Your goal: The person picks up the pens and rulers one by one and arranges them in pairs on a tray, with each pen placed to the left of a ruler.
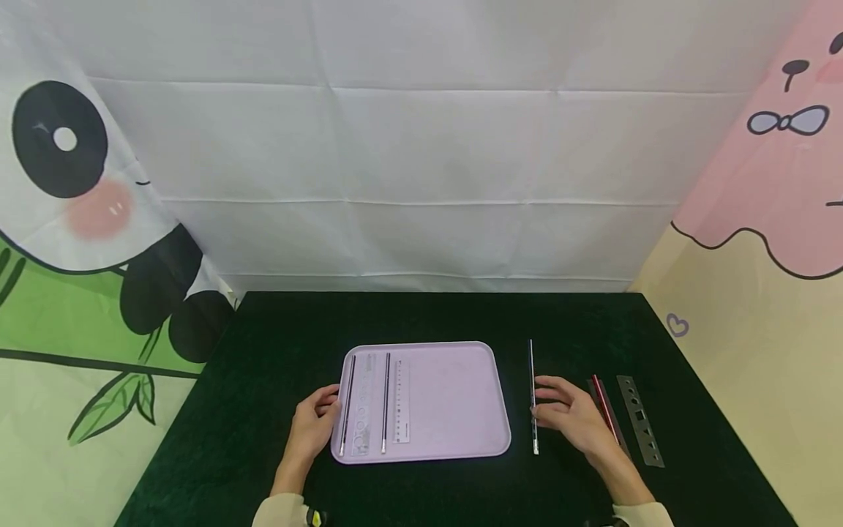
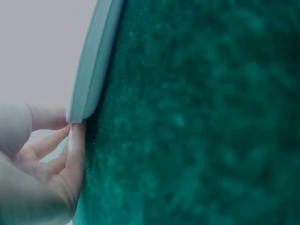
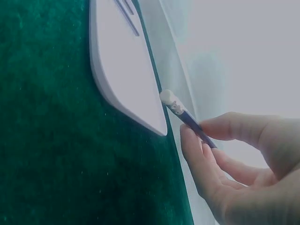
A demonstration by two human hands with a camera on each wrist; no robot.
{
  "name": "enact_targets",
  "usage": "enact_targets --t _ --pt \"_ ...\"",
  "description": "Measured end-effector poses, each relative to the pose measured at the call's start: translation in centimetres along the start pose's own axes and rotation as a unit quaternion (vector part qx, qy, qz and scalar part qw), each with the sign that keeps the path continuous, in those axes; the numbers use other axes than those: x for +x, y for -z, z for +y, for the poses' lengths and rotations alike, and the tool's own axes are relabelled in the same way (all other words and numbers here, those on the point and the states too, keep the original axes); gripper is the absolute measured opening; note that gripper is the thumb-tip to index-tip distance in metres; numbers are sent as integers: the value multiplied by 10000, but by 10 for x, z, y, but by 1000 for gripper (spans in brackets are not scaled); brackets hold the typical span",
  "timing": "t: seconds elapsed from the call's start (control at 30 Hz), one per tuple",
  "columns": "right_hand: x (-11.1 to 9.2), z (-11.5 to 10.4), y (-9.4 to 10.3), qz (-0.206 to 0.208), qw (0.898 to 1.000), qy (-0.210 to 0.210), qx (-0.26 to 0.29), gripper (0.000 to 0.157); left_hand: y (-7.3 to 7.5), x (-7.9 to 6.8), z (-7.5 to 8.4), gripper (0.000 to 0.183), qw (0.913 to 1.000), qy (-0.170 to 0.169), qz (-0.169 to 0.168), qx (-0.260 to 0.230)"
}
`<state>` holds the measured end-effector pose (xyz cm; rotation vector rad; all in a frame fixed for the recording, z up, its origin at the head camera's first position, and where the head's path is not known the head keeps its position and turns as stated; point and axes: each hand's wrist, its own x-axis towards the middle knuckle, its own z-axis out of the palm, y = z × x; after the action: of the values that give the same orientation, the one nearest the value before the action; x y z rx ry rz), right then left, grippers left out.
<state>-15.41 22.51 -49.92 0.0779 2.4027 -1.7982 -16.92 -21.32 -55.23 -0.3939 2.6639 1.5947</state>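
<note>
left hand pinches lilac tray at left rim, likely steadying it; right hand pinches eraser-tipped pencil right of tray (near pencil's middle, likely for balance).

The table is covered with a dark green cloth, its short, slightly flecked pile shown in both wrist views. By it a pale lilac tray with rounded corners and a raised rim is carried, laid flat near the middle. Well to the tray's right, a grey strip is seen, crossed by a slim red stick and partly hidden by a forearm. Just beside these, a strip pierced with cut-outs is laid aslant.
</note>
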Motion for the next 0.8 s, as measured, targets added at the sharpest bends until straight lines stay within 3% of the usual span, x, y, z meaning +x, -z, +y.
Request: enact_targets --t 0.8 --pt "11 -8 -34 -75 9995 269 146 51 -3 6 -7 39 9999 -61 -52 -71"
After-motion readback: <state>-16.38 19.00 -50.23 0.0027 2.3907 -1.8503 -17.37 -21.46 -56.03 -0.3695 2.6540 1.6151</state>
